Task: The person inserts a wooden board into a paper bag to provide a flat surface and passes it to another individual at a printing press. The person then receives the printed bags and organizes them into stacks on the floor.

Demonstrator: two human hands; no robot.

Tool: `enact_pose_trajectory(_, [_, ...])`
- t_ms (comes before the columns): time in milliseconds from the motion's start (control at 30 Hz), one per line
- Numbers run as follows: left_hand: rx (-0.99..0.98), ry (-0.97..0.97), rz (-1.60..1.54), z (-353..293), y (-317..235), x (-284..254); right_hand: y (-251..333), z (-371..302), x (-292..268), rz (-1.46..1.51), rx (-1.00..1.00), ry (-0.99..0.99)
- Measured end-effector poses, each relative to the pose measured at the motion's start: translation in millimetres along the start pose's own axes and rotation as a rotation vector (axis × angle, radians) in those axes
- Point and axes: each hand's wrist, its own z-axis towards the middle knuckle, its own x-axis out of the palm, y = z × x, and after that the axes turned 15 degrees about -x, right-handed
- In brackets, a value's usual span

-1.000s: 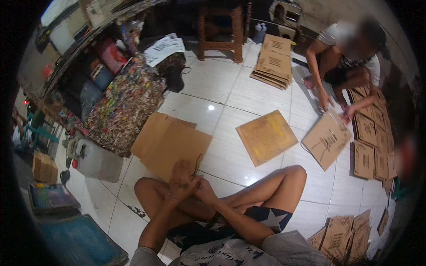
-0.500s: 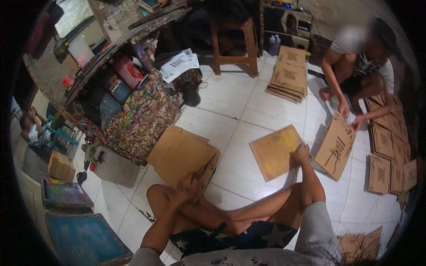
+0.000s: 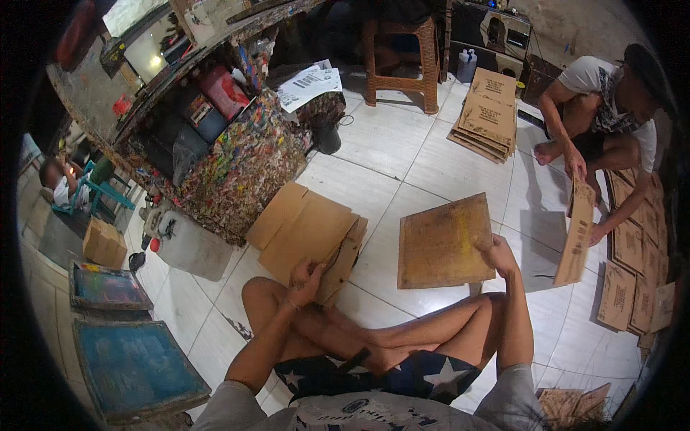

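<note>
My right hand (image 3: 496,257) grips the right edge of a square, flat brown board (image 3: 442,248) with a yellow stain, held tilted above the tiles. At the near edge of a loose pile of plain cardboard sheets (image 3: 305,226), my left hand (image 3: 307,280) has its fingers closed on the cardboard. Some sheets in this pile are folded and overlap unevenly beside my bent leg. To the right, a co-worker's hands hold a printed cardboard piece (image 3: 577,233), seen nearly edge-on.
Printed cardboard lies stacked (image 3: 485,115) at the back and spread in rows (image 3: 629,244) by the co-worker. A plastic stool (image 3: 402,65) stands behind. Leftward are a paint-crusted bench (image 3: 237,172), a whitish jerrycan (image 3: 190,244) and blue framed screens (image 3: 136,366).
My right hand has turned the board more upright. The co-worker's printed piece has swung from facing me to nearly edge-on. My left hand stays at the cardboard pile; the whole view has shifted slightly.
</note>
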Motion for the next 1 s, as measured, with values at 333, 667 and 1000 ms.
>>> enact_pose_trajectory(333, [-0.481,0.542,-0.849,1.5,-12.3,-8.8,44.2,-72.6,50.8,0.108,-0.109,-0.244])
enact_pose_trajectory(667, [-0.538,0.745,-0.824,12.8,-0.1,-14.3,54.5,-81.8,64.2,0.093,-0.229,-0.249])
enact_pose_trajectory(1000, [-0.548,0.856,-1.119,16.3,-1.8,-24.5,116.7,-123.7,37.0,0.196,-0.150,-0.068])
